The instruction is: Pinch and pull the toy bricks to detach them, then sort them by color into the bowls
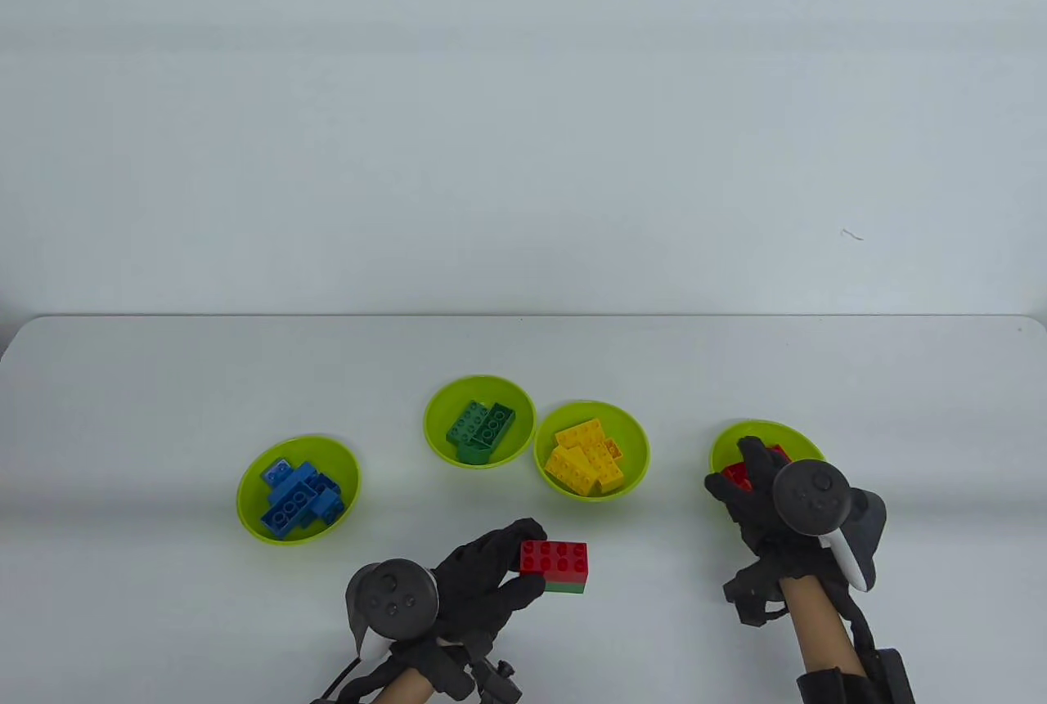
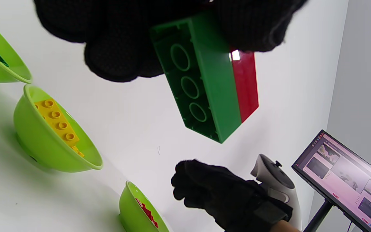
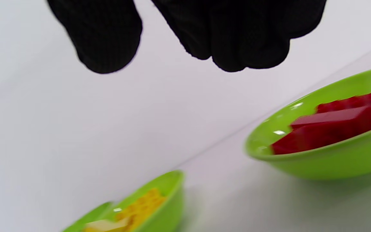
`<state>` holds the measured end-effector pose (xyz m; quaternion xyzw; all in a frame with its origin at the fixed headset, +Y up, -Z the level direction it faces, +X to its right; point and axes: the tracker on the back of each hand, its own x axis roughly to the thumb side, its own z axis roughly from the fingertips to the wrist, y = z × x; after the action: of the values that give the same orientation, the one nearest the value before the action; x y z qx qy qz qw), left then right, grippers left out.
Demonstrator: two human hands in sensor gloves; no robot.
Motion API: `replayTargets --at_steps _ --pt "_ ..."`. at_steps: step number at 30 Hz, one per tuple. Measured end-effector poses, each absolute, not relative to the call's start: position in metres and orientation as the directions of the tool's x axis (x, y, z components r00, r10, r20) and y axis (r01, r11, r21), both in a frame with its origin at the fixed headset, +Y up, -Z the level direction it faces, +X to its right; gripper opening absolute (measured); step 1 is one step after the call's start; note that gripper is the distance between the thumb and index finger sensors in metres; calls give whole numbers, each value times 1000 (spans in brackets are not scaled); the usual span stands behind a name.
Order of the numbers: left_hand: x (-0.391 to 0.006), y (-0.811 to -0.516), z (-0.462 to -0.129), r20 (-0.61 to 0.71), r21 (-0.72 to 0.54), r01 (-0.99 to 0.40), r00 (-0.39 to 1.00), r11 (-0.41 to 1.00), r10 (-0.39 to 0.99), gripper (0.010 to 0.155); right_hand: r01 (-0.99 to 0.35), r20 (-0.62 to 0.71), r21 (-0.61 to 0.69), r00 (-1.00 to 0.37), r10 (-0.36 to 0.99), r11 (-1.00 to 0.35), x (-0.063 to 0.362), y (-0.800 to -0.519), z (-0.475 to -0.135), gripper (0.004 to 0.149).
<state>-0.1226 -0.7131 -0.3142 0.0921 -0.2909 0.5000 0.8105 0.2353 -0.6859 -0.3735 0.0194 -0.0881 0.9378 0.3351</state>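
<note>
A white table (image 1: 164,377) fills the lower half of the table view, with four green bowls in a row. At the bottom middle, the left hand (image 1: 483,581) pinches a red brick (image 1: 554,557) stuck on a green brick (image 2: 201,87). At the lower right, the right hand (image 1: 757,491) hangs over the bowl of red bricks (image 1: 789,436), fingers loose, holding nothing.

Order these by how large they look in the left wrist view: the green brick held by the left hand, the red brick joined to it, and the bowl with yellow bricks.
1. Green brick, though it is closest to the camera.
2. Bowl with yellow bricks.
3. Red brick, only one side showing.
</note>
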Motion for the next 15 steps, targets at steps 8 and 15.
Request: replayTargets --at_steps 8,15 --pt "-121 -713 -313 563 -156 -869 313 470 765 67 -813 397 185 -451 799 -552 156 -672 -332 76" --pt "-121 -714 -312 564 -173 -875 289 453 774 67 -799 436 311 -361 824 -515 126 -683 -313 73"
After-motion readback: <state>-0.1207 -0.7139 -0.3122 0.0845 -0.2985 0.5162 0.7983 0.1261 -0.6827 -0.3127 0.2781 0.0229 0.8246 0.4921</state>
